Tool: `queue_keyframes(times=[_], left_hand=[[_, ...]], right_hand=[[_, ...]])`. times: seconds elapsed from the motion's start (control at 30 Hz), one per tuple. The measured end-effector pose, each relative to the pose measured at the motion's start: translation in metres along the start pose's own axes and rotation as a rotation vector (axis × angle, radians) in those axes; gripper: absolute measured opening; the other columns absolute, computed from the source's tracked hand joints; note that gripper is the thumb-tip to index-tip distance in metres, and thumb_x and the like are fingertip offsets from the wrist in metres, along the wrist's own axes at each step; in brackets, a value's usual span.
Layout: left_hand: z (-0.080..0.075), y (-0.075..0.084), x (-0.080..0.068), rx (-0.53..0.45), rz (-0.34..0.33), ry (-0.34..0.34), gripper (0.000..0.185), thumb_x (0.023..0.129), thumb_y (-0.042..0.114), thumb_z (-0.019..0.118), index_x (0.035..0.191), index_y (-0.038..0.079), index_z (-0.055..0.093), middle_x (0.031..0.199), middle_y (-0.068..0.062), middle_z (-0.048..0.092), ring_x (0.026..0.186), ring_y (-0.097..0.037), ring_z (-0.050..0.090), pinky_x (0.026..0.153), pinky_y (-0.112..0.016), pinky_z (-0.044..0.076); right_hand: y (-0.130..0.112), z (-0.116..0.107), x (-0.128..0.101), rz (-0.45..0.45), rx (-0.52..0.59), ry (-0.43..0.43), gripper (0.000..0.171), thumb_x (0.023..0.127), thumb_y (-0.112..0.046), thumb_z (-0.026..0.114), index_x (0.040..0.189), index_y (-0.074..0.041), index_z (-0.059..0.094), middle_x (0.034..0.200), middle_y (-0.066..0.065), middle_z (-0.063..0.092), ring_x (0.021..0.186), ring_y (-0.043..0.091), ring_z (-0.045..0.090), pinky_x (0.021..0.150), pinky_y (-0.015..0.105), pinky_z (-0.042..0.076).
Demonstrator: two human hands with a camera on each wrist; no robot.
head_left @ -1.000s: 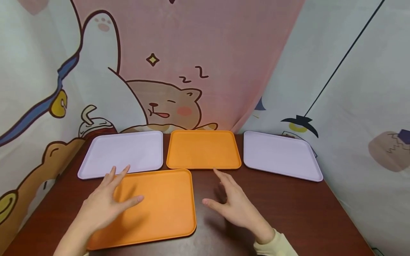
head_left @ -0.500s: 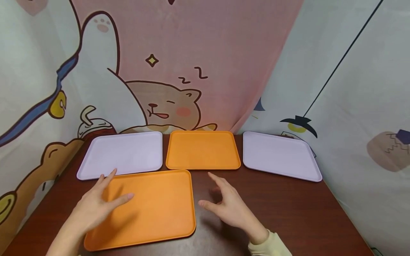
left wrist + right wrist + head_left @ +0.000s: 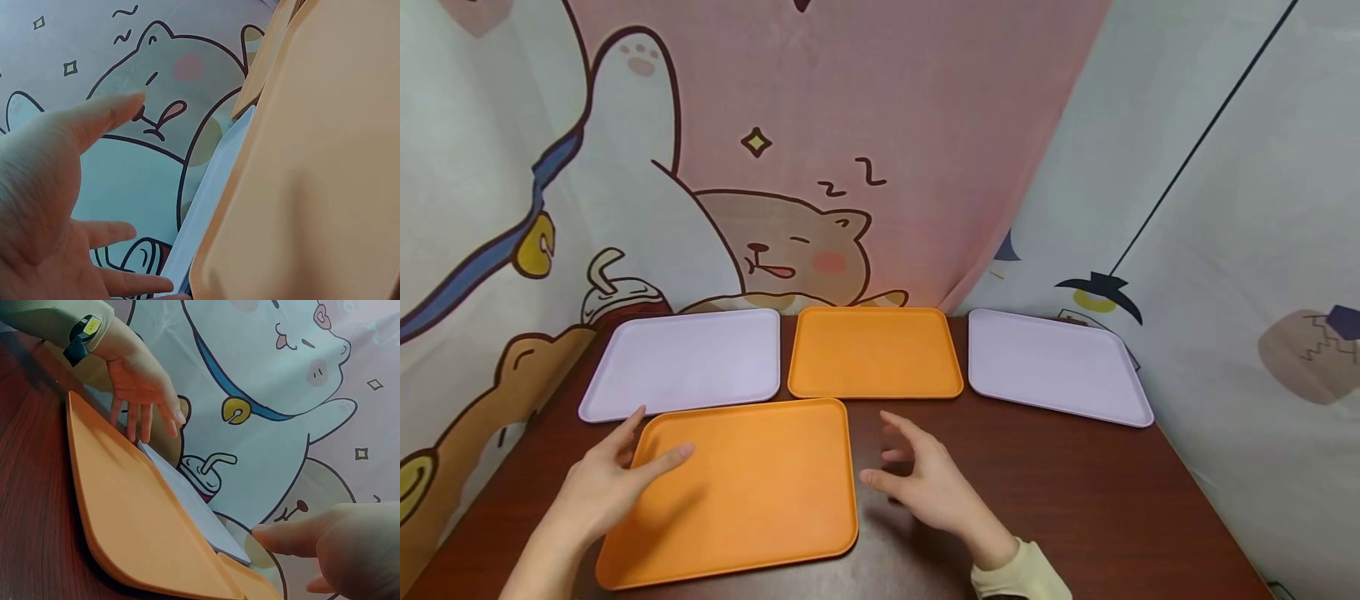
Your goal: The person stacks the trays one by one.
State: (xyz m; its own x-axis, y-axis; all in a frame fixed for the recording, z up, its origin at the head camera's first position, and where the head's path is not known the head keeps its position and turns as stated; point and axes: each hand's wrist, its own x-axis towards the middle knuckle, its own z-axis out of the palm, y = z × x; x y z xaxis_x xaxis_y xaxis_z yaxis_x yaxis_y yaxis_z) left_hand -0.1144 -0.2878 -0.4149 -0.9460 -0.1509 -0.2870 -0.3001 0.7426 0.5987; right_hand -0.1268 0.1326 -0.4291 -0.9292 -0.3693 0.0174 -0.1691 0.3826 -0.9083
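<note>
left hand (image 3: 601, 483) touches near orange tray (image 3: 752, 492); right hand (image 3: 925, 483) beside

A dark reddish-brown wooden counter (image 3: 1075, 492) carries four flat trays. Along its far edge lie a lilac tray (image 3: 688, 360) at left, an orange tray (image 3: 874, 352) in the middle and a second lilac tray (image 3: 1052, 362) at right, each apart. A larger orange tray (image 3: 752, 492) lies nearer, left of centre.
</note>
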Motion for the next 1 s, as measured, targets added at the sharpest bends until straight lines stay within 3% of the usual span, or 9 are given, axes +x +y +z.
queue_keyframes(times=[0.13,0.37,0.63,1.0], left_hand=[[0.0,-0.003,0.002,0.005,-0.027,0.004,0.12,0.091,0.08,0.06,0.169,0.01,0.003,0.158,-0.042,0.031,0.138,-0.06,0.041,0.101,-0.07,0.046],[0.001,-0.011,0.005,0.016,-0.055,-0.016,0.123,0.091,0.082,0.058,0.168,0.002,0.005,0.154,-0.043,0.035,0.137,-0.063,0.039,0.104,-0.072,0.042],[0.0,-0.019,0.008,-0.005,-0.084,-0.021,0.127,0.089,0.08,0.063,0.164,-0.009,0.014,0.147,-0.043,0.044,0.125,-0.057,0.053,0.095,-0.064,0.053],[-0.002,-0.03,0.011,-0.049,-0.081,-0.001,0.114,0.089,0.074,0.069,0.152,-0.015,0.039,0.135,-0.039,0.058,0.113,-0.044,0.063,0.083,-0.049,0.06]], right_hand=[[0.002,0.003,0.002,0.031,0.05,-0.013,0.079,0.094,-0.026,0.084,0.16,-0.008,0.043,0.148,0.027,0.052,0.119,0.039,0.067,0.083,0.04,0.061],[0.001,0.011,0.004,0.097,0.245,-0.045,0.078,0.095,-0.013,0.082,0.159,0.0,0.041,0.149,0.033,0.047,0.122,0.048,0.061,0.074,0.046,0.064],[0.005,0.02,0.006,0.136,0.33,-0.06,0.078,0.094,-0.009,0.081,0.158,0.005,0.038,0.146,0.034,0.048,0.115,0.038,0.066,0.076,0.048,0.064],[0.009,0.034,0.011,0.168,0.418,-0.077,0.076,0.094,-0.004,0.079,0.156,0.012,0.037,0.144,0.034,0.05,0.108,0.032,0.07,0.077,0.049,0.064]])
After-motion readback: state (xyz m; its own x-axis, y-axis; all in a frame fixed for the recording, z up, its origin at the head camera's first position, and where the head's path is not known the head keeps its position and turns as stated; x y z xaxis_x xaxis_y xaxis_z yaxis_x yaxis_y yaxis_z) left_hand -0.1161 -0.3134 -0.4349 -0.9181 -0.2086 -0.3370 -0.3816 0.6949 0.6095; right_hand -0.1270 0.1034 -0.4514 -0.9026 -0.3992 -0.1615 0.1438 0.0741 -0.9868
